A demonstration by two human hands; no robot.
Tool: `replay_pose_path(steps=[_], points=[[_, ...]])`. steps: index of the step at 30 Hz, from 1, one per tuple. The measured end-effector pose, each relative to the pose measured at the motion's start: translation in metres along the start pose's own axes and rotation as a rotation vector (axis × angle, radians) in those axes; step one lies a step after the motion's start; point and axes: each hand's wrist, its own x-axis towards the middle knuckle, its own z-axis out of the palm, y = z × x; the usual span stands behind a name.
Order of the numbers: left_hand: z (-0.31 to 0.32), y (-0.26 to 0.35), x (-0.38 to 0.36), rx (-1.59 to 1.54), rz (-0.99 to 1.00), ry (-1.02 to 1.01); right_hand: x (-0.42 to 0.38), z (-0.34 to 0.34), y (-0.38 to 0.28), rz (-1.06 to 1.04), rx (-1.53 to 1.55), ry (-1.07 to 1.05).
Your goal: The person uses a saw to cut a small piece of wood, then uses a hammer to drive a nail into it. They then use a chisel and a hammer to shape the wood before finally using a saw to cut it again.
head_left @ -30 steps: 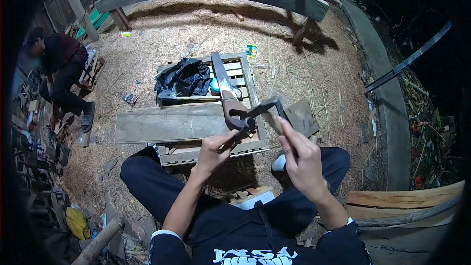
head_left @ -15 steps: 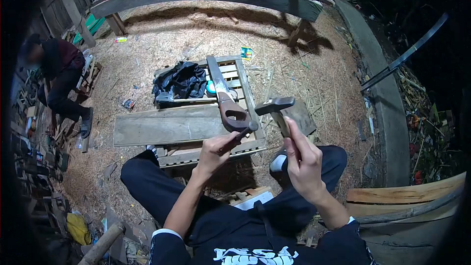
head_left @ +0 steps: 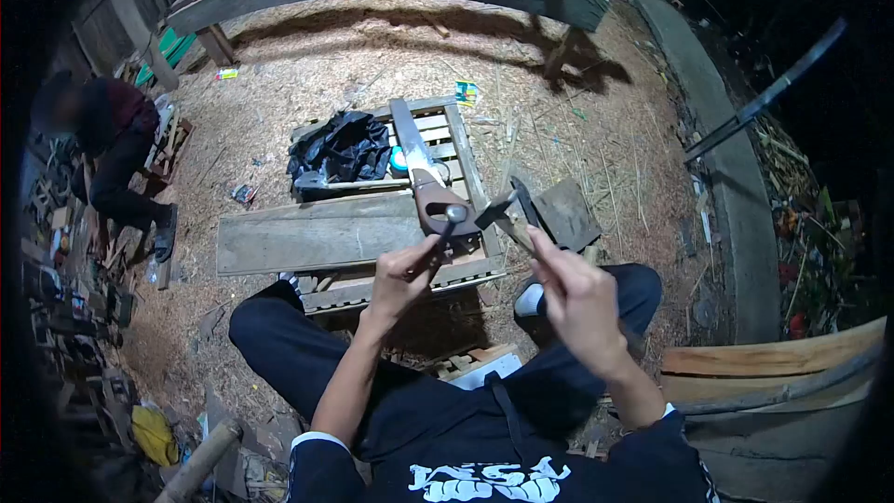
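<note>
Hammer (head_left: 507, 210) gripped in right hand (head_left: 579, 303), handle running toward 11 o'clock; left hand (head_left: 402, 275) fingers closed on short rod (head_left: 445, 228) (tip toward 1 o'clock).

Hand saw (head_left: 424, 182): reddish-brown handle, grey blade.
Plank (head_left: 317, 235) left of the saw: weathered grey.
Cloth bundle (head_left: 343, 151) left of the saw's blade: black.
Round tin (head_left: 399, 161) beside the blade: turquoise.
Hammer (head_left: 507, 210) right of the saw's handle: dark grey head, pale wooden shaft.
Trousers (head_left: 307, 363) below the saw: black.
Top (head_left: 484, 480): black, white print.
</note>
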Motion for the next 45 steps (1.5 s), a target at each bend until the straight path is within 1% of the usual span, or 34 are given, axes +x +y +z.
replay_pose_path(steps=[1, 3, 4, 6, 7, 8, 10, 11, 13, 14, 15, 17, 18, 19, 21, 22, 23, 25, 26, 27, 29, 32, 36, 39, 41, 42, 44, 45], points=[[0.003, -0.005, 0.006, -0.003, 0.016, 0.011, 0.002, -0.004, 0.003, 0.036, 0.022, 0.033], [0.005, -0.015, -0.004, -0.020, 0.130, 0.059, 0.002, 0.009, -0.004, 0.052, 0.252, 0.292], [0.006, -0.016, -0.006, -0.020, 0.130, 0.053, 0.004, 0.011, -0.004, 0.055, 0.255, 0.294], [0.008, -0.016, -0.003, -0.023, 0.138, 0.049, 0.012, 0.012, -0.001, 0.123, 0.352, 0.210], [0.009, -0.015, -0.003, -0.025, 0.145, 0.050, 0.013, 0.020, 0.003, 0.123, 0.352, 0.205], [0.009, -0.015, -0.004, -0.024, 0.141, 0.051, 0.014, 0.037, 0.010, 0.155, 0.420, 0.178], [0.005, -0.013, -0.004, 0.038, 0.231, 0.089, 0.019, 0.068, 0.019, 0.240, 0.564, 0.093], [0.004, -0.013, -0.004, 0.045, 0.223, 0.093, 0.024, 0.078, 0.021, 0.237, 0.572, 0.085], [0.002, -0.014, -0.004, -0.060, 0.088, 0.058, 0.043, 0.097, 0.023, 0.357, 0.643, -0.050], [0.003, -0.021, -0.003, -0.060, 0.117, 0.075, 0.052, 0.108, 0.026, 0.363, 0.606, -0.067], [0.002, -0.022, -0.004, -0.052, 0.107, 0.077, 0.059, 0.125, 0.032, 0.363, 0.615, -0.076], [0.000, -0.025, -0.004, -0.120, 0.055, 0.039, 0.074, 0.161, 0.046, 0.064, 0.572, 0.090], [-0.002, -0.023, -0.004, -0.089, 0.061, 0.038, 0.083, 0.169, 0.047, 0.040, 0.594, 0.086], [-0.002, -0.024, -0.004, -0.083, 0.054, 0.043, 0.088, 0.176, 0.049, 0.037, 0.601, 0.080], [-0.004, -0.025, -0.003, -0.031, 0.103, 0.023, 0.098, 0.187, 0.052, 0.132, 0.557, -0.055], [-0.005, -0.024, -0.003, -0.044, 0.114, 0.025, 0.102, 0.198, 0.055, 0.061, 0.538, 0.003], [-0.005, -0.023, -0.003, -0.039, 0.109, 0.030, 0.104, 0.205, 0.058, 0.057, 0.544, -0.002], [-0.006, -0.024, -0.002, -0.042, 0.168, 0.064, 0.109, 0.209, 0.058, -0.037, 0.482, 0.040], [-0.007, -0.025, -0.002, -0.058, 0.132, 0.052, 0.107, 0.210, 0.060, 0.043, 0.451, -0.037], [-0.008, -0.026, -0.002, -0.056, 0.127, 0.052, 0.106, 0.214, 0.063, 0.043, 0.454, -0.041], [-0.013, -0.030, -0.003, 0.012, 0.147, 0.023, 0.102, 0.221, 0.068, -0.093, 0.376, 0.062], [-0.017, -0.027, -0.003, -0.016, 0.129, 0.009, 0.097, 0.211, 0.065, -0.057, 0.450, -0.007], [-0.018, -0.023, -0.002, -0.053, 0.112, -0.001, 0.090, 0.202, 0.063, -0.070, 0.421, 0.028], [-0.017, -0.021, 0.000, -0.056, 0.112, 0.000, 0.089, 0.189, 0.061, -0.077, 0.469, -0.030], [-0.014, -0.024, 0.001, -0.016, 0.199, 0.020, 0.087, 0.183, 0.060, -0.041, 0.520, -0.056], [-0.013, -0.024, 0.001, -0.016, 0.197, 0.020, 0.087, 0.176, 0.056, -0.040, 0.521, -0.058], [-0.011, -0.021, 0.002, -0.017, 0.181, 0.027, 0.091, 0.152, 0.040, 0.176, 1.134, -0.142], [-0.012, -0.018, 0.002, -0.015, 0.176, 0.032, 0.091, 0.136, 0.028, 0.126, 1.379, -0.197]])
